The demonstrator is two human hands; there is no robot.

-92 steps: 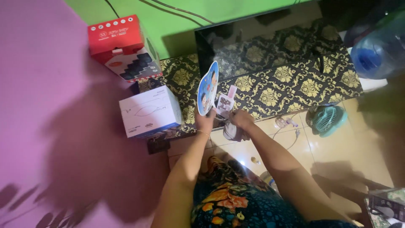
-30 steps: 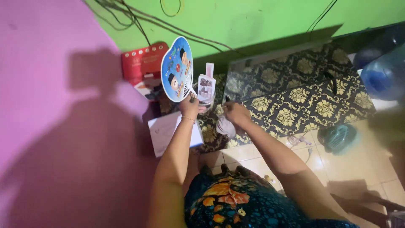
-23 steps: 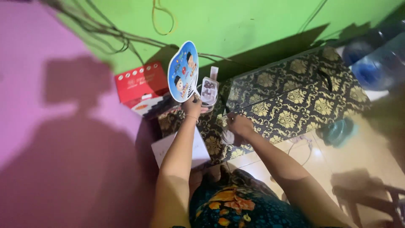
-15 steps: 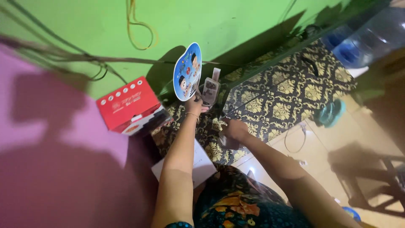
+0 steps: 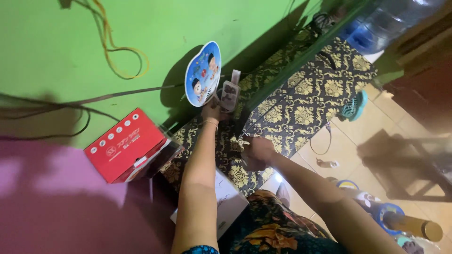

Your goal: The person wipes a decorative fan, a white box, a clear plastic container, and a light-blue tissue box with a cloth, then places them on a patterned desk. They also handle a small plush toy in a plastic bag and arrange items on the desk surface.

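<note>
left hand (image 5: pixel 211 111) grip: grasping blue paddle fan (image 5: pixel 202 73), fan above | right hand (image 5: pixel 256 151): clenched

Red box (image 5: pixel 125 150): rectangular carton with a row of white dots along its top edge, tilted at the left, where the green and pink walls meet. White box (image 5: pixel 229 203): flat, pale carton low in the frame, partly hidden behind the left forearm. Pouch (image 5: pixel 229 94): small clear packet with a pale label, upright beside a blue printed hand fan (image 5: pixel 202 73), both held in the left hand (image 5: pixel 211 112).
</note>
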